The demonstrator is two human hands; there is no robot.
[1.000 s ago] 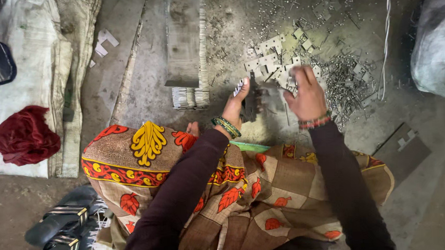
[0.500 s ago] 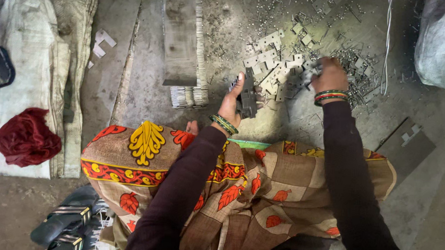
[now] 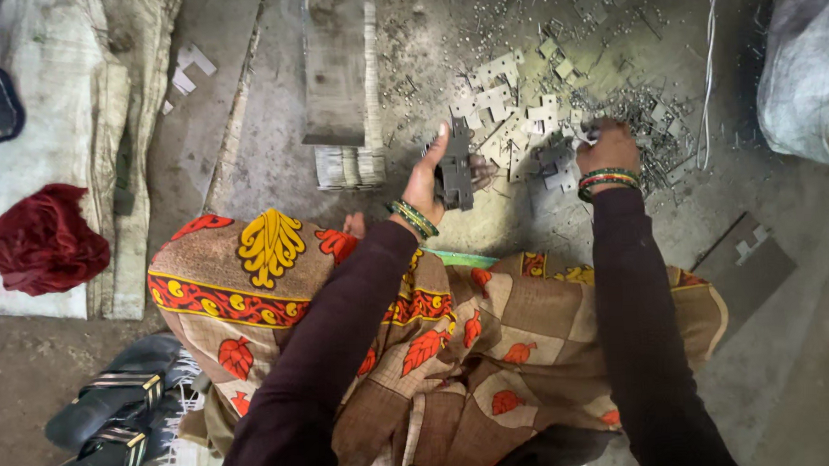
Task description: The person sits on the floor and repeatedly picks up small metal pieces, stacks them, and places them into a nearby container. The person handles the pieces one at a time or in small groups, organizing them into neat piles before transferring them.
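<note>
Since 0.5 s ago, right hand [image 3: 606, 145] pushed further into scattered metal pieces [image 3: 521, 119] on floor, fingers curled down among them; can't tell if it's got any. Left hand [image 3: 428, 176] grips dark stack of plates [image 3: 456, 172], held upright just above floor, w/ thumb up.

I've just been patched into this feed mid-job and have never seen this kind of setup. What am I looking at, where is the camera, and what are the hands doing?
There is no machine here: a person works with two bare hands. The single picture comes from a camera worn on their head, looking down over a patterned cloth on their lap to a grey floor. The left hand holds a stack of flat dark metal pieces in its grip. The right hand reaches into a scattered pile of pale stamped metal pieces; whether it has closed on one cannot be told. Nearby lie a long metal bar, a red cloth and sandals.
</note>
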